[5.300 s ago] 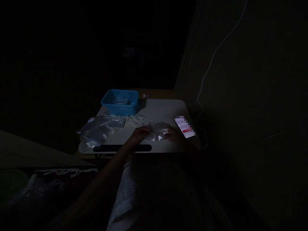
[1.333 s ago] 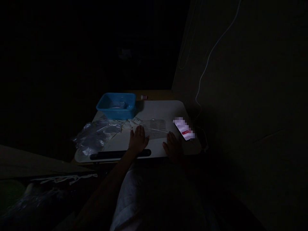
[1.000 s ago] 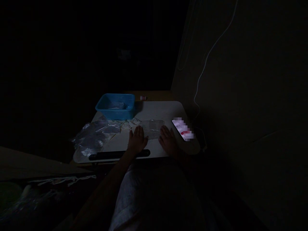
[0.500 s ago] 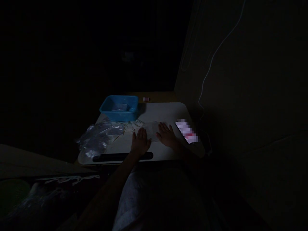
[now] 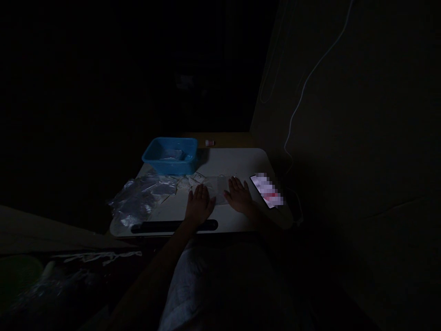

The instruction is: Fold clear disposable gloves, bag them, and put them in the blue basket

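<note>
A thin clear plastic bag (image 5: 219,193) lies flat on the white tabletop (image 5: 237,158), dim in the low light. My left hand (image 5: 200,204) rests palm down at its left side, fingers stretched out. Across from it, my right hand (image 5: 238,195) lies flat over the bag's right side with its fingers spread. Neither hand grips anything. Crumpled whitish packets (image 5: 191,180) sit just beyond my left fingertips. To the left spreads a pile of clear plastic bags (image 5: 141,195).
A blue plastic basin (image 5: 170,166) with something clear inside stands at the back left. A lit phone (image 5: 267,191) lies to the right. Behind is a small pinkish-white cylinder (image 5: 210,143). A black strip (image 5: 158,226) lines the front edge; a white cable (image 5: 303,89) hangs along the wall.
Both hands stay flat in nearly the same place on the plastic. The view has shifted very slightly; nothing has visibly been picked up or let go.
</note>
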